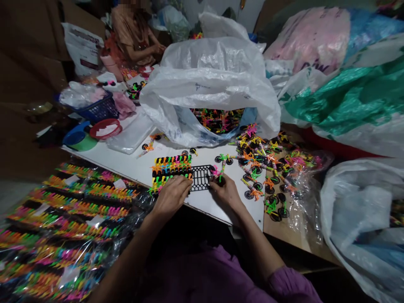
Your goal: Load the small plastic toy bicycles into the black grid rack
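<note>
white plastic sack (202, 80) full of neon toy bicycles (217, 120)

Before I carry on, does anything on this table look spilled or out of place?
Yes: right of the black rack, loose toy bikes lie in a tangled spill, partly on a clear bag and the white table, unlike the neat rows on the rack.

Toy bicycles (252, 189) look neon orange and green, with black wheels (249, 195).
</note>
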`<state>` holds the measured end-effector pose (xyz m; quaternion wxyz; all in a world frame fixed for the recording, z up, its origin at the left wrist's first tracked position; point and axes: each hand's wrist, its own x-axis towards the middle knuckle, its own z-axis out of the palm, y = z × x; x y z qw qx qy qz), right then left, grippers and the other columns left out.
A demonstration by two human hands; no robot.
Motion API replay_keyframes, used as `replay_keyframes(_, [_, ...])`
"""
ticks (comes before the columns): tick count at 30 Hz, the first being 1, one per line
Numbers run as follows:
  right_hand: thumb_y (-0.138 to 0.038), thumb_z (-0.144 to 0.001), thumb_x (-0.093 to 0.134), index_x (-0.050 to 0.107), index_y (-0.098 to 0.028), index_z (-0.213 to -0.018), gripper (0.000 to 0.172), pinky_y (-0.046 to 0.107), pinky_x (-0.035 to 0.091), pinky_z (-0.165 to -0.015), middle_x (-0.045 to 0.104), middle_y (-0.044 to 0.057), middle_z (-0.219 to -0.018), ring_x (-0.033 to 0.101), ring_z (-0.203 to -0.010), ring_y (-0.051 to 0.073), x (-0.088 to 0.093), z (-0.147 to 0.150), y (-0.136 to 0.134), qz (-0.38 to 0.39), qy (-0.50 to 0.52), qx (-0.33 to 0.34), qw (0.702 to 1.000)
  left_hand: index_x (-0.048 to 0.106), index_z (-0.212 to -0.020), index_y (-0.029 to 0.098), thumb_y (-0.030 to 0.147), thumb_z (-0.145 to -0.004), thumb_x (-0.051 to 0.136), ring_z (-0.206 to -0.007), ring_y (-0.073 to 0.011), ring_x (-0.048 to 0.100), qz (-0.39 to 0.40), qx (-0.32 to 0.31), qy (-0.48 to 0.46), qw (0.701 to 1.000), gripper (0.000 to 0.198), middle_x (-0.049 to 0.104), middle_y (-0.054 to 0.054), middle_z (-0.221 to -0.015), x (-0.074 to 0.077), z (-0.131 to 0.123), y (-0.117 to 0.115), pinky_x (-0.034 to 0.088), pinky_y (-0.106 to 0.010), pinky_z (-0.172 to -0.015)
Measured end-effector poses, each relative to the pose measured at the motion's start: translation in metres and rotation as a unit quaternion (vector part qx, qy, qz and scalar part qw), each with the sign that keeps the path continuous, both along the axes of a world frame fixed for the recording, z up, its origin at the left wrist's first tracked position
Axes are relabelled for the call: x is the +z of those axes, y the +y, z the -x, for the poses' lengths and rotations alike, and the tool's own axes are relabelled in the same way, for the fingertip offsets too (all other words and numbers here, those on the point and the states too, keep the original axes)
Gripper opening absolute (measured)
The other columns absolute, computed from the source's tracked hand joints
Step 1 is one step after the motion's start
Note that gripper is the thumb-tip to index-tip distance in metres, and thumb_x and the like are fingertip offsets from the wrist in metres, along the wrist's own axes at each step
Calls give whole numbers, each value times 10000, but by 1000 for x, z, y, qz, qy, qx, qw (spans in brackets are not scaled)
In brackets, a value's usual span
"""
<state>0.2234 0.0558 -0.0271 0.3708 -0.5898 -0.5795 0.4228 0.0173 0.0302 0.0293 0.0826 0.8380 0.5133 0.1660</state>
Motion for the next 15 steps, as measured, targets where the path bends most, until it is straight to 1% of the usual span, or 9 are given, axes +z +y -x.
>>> replay_keyframes(1, [-312, -710, 605, 629, -155, -802, 184, 250, 415, -622, 625, 22, -717, 533, -639, 145, 0, 0, 0, 5, -14, 19, 1000, 587, -983, 177, 233, -896, 404, -877, -169, 544, 2, -5, -2, 1000, 211, 608, -53, -913, -2, -1, 1, 439, -316, -793])
replay_keyframes(3, [-305, -741, 580, 640, -157, -854, 195, 253, 424, -655, 642, 32, -779, 555, -678, 147, 2, 4, -1, 5, -3, 45, 999, 584, -979, 175, 210, -898, 392, -863, -161, 541, 4, -18, -7, 1000, 212, 606, -51, -898, -6, 0, 3, 446, -303, -781])
replay_keyframes(5, [-310, -775, 553, 640, -157, -915, 225, 253, 428, -684, 648, 44, -843, 569, -725, 149, 3, 13, 0, -8, 20, 55, 998, 580, -984, 175, 204, -897, 395, -854, -157, 539, 6, -28, -5, 1000, 206, 604, -49, -896, -8, 2, 1, 450, -299, -777])
replay_keyframes(7, [-294, -789, 544, 638, -146, -915, 216, 249, 422, -679, 643, 52, -848, 564, -731, 150, 0, 22, 6, -27, 5, 65, 998, 580, -976, 173, 202, -897, 396, -834, -153, 542, 7, -32, 1, 999, 202, 605, -44, -883, -8, 3, -2, 453, -302, -776])
replay_keyframes(9, [-261, -782, 551, 637, -135, -860, 171, 241, 407, -646, 632, 50, -796, 548, -697, 147, -6, 31, 15, -30, -37, 74, 996, 581, -972, 178, 212, -895, 407, -834, -153, 548, 2, -31, 4, 1000, 194, 607, -40, -881, -3, 4, -4, 456, -305, -781])
replay_keyframes(11, [-248, -779, 554, 632, -137, -818, 140, 232, 391, -613, 619, 37, -738, 535, -660, 142, -11, 38, 26, -27, -67, 74, 995, 579, -986, 187, 232, -884, 437, -881, -161, 550, -28, -19, -17, 999, 180, 606, -43, -909, 6, 3, 0, 450, -316, -813])
replay_keyframes(14, [-265, -805, 535, 624, -158, -883, 160, 225, 391, -636, 622, 31, -790, 547, -700, 141, -12, 49, 42, -56, -63, 76, 994, 565, -1042, 186, 257, -859, 485, -973, -184, 532, -94, 30, -54, 994, 213, 591, -65, -1002, 19, 2, 22, 432, -344, -870])
replay_keyframes(15, [-256, -809, 529, 619, -163, -900, 158, 227, 393, -655, 622, 33, -822, 551, -729, 144, -11, 52, 47, -67, -71, 82, 992, 564, -1049, 181, 259, -852, 493, -971, -191, 532, -94, 35, -48, 994, 224, 589, -71, -1010, 21, 1, 33, 435, -350, -864])
